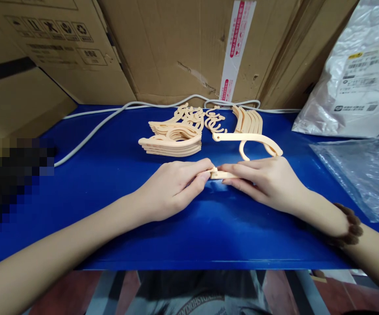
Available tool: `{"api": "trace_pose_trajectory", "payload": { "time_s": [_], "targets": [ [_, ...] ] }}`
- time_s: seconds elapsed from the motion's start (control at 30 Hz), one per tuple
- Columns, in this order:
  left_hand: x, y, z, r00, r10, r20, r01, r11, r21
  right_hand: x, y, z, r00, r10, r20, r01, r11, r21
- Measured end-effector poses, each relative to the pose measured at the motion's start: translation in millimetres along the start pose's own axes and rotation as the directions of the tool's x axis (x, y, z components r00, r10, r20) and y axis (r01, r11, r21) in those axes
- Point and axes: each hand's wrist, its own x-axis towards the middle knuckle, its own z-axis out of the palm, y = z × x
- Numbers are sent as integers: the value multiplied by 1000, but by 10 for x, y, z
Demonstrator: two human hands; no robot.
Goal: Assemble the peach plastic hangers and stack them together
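My left hand [176, 188] and my right hand [268, 179] meet over the table's middle, both with closed fingers. My right fingers grip a cream plastic hanger arm [221, 175], mostly covered by the hand. At its left end, my left thumb and fingers pinch a small cream hanger piece, largely hidden. Just beyond my right hand is a loose hanger arm [248, 137], with a curved hook [242, 151] below it. Farther back lie stacked folded hangers [171, 146], a pile of hooks [214, 119] and a row of hanger arms [250, 120].
Cardboard boxes [176, 48] stand along the back of the blue table [110, 183]. A white cable [91, 142] runs along the back and left. At right are a bubble-wrap parcel [353, 100] and a clear plastic bag [349, 168]. The left edge is pixelated.
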Motion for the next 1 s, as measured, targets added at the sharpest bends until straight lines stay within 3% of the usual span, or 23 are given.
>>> {"api": "trace_pose_trajectory", "payload": {
  "time_s": [0.23,0.43,0.53,0.63,0.77,1.0],
  "targets": [
    [35,49,-29,994,-89,69,97,987,-125,-6,1,5,1000,-5,15,4,1000,19],
    [30,24,3,985,-153,78,172,898,-406,-6,-4,-28,1000,10,29,-12,998,65],
    [25,10,2,985,-144,94,170,894,-415,-1,-11,-33,1000,2,-1,-2,999,49],
    [31,7,-8,989,-96,114,125,949,-290,8,-20,-27,1000,-5,-13,5,1000,30],
    [31,-14,11,995,-4,103,-2,999,53,5,-31,-15,1000,-20,-8,20,1000,9],
    [-5,3,35,980,195,44,-189,828,528,-14,-53,-25,1000,-2,5,2,1000,-13]
  ]
}}
